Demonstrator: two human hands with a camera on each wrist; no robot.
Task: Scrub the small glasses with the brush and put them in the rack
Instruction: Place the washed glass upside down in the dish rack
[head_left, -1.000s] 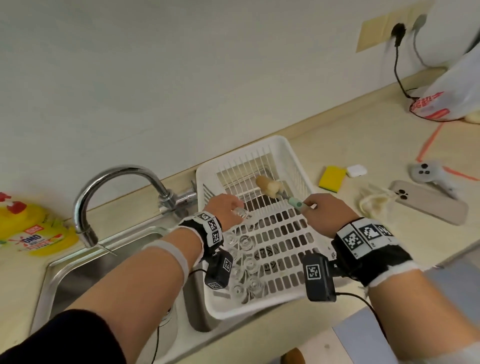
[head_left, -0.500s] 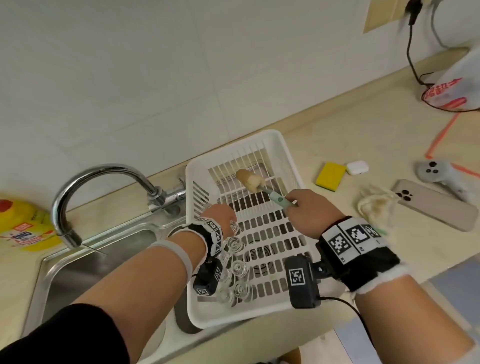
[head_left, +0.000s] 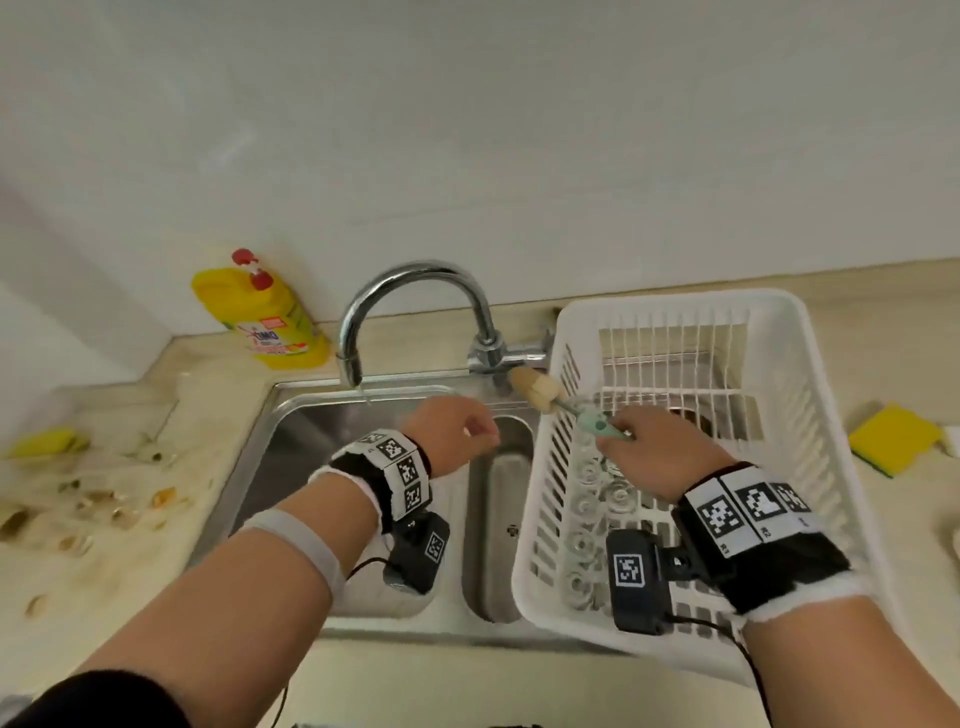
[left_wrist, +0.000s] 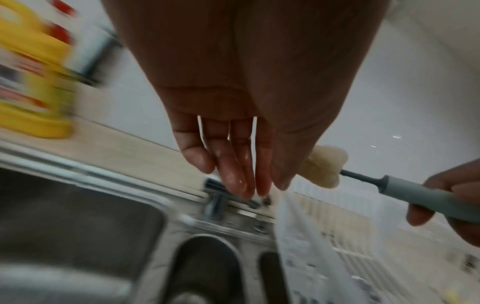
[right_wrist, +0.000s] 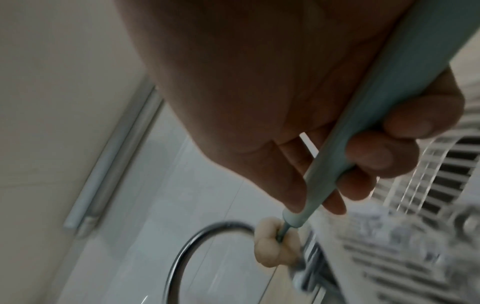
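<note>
Since a moment ago our left hand has left the white dish rack and hangs empty, fingers straight and wet, over the sink, while our right hand grips the green-handled sponge brush, its cream head jutting past the rack's left rim, small glasses inside.

Both wrists have black bands with white fuzzy cuffs and square black-and-white tag markers, each carrying a little black camera box with its own tag and a thin black cable, plus a black sleeve on the left arm.
</note>
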